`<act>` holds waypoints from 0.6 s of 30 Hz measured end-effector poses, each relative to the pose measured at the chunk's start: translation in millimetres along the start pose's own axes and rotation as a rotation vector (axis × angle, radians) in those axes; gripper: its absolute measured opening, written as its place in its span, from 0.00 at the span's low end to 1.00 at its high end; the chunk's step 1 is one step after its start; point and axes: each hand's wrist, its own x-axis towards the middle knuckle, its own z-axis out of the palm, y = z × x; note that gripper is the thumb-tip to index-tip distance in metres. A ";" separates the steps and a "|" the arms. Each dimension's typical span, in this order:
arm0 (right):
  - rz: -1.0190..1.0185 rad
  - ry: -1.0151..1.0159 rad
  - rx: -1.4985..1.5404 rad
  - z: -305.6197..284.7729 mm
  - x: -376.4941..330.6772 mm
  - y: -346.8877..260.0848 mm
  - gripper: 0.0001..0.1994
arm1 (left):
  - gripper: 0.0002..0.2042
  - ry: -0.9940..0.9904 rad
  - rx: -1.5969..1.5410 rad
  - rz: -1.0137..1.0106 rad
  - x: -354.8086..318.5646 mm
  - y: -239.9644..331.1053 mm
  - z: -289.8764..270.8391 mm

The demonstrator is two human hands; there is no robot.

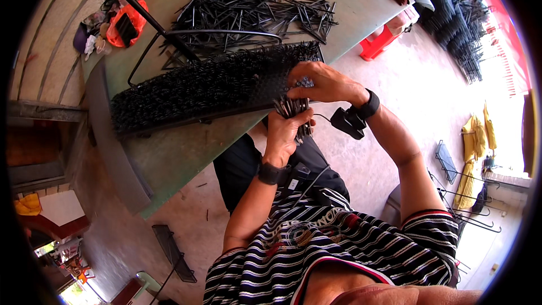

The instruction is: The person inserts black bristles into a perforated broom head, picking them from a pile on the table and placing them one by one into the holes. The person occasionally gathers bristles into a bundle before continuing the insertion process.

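A bundle (pixel 292 107) of thin metal pieces stands at the near right edge of a long black tray (pixel 186 122), in front of the person. The left hand (pixel 284 132) is closed around it, thumb across the front, with the pieces sticking out above and below the grip. The right hand (pixel 320 83) is just above, curled with small silvery bits (pixel 304 82) held between thumb and fingers; its fingertips are partly hidden. The tray is packed with small black parts (pixel 209 90) and sits on a green worktop (pixel 186 158). Behind it lies a loose heap of black rods (pixel 237 9). Each wrist wears a black band, and a black device (pixel 347 123) hangs beside the right one. Farther left on the worktop is an orange bag (pixel 137 22). Right of the worktop are a red stool (pixel 374 44), black stacks (pixel 454 25) and yellow cloth (pixel 471 152).
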 end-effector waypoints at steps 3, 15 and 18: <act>0.126 -0.125 0.077 -5.1 -3.2 8.5 0.11 | 0.07 -0.019 -0.027 -0.030 -3.9 0.0 7.8; 0.356 0.614 0.506 -7.5 -7.0 -4.3 0.03 | 0.15 -0.050 -0.047 -0.065 0.3 -8.4 -6.8; 0.192 0.783 0.243 -1.8 -2.1 -9.6 0.02 | 0.14 -0.020 -0.045 -0.057 -0.9 -8.9 -6.9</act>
